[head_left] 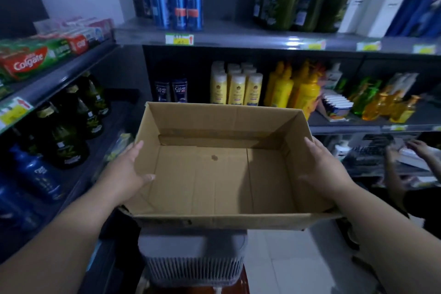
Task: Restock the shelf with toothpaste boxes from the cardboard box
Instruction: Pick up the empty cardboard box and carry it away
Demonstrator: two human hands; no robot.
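Hands first: the left hand [128, 169] grips the left wall of the cardboard box [214, 188], thumb hooked inside and fingers laid along the outside. The right hand [327, 169] holds the right wall the same way, thumb inside.

The box fills the centre of the frame, open side up, with its brown floor in full view (one small dark spot near the middle). At lower centre, just beneath it, is a grey slatted bin [193, 258]; I cannot tell whether the box rests on it.

Toothpaste boxes [28, 59] lie on the shelf [59, 81] at upper left, with dark green bottles [69, 136] and blue bottles [38, 174] below them. Yellow bottles [238, 88] stand behind the box. At the right edge, another person's hand [417, 148] reaches toward a low shelf.
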